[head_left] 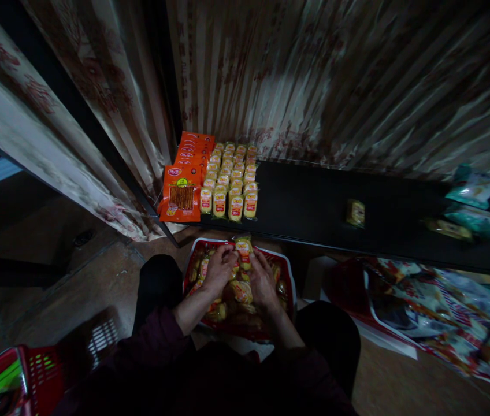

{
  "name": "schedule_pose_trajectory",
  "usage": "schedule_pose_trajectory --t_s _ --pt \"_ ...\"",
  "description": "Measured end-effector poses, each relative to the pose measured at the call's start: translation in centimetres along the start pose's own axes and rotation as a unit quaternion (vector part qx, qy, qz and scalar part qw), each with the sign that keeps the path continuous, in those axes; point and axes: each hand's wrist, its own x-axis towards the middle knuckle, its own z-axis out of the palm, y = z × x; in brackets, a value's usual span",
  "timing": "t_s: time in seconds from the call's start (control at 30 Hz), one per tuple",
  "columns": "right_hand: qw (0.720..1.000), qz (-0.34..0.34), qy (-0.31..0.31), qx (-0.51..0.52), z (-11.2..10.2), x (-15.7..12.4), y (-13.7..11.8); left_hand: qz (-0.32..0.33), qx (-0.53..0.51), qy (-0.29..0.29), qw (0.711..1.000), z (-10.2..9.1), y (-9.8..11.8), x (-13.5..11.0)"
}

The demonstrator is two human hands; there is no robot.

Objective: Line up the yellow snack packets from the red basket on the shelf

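Both my hands are over a red basket (290, 283) that stands between my knees, full of yellow-wrapped snack cakes. One wrapped snack cake (244, 254) is held upright between them, its red label facing me. My left hand (218, 268) has curled fingers at its left side, and my right hand (264, 280) grips its right side. Just beyond, on a black shelf (301, 196), similar snack cakes (236, 206) stand in several neat columns. Orange snack packets (181, 193) are lined up to the left of them.
A single wrapped piece (355, 213) lies farther right on the shelf, with green-and-clear bags (483, 222) at its right end. Below stands a bin of plastic-bagged goods (444, 312). A red shopping basket (41, 370) is at lower left. A pleated curtain (314, 75) hangs behind the shelf.
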Motion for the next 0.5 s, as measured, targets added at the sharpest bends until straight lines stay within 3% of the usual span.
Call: schedule_pose_trajectory --t_s 0.2,0.5 --pt "0.999 0.034 -0.008 0.032 0.33 -0.02 0.28 -0.02 -0.034 -0.022 0.999 0.23 0.14 0.28" --pt "0.996 0.06 0.018 0.062 0.7 0.23 0.22 -0.034 -0.036 0.0 0.999 0.4 0.15 0.5"
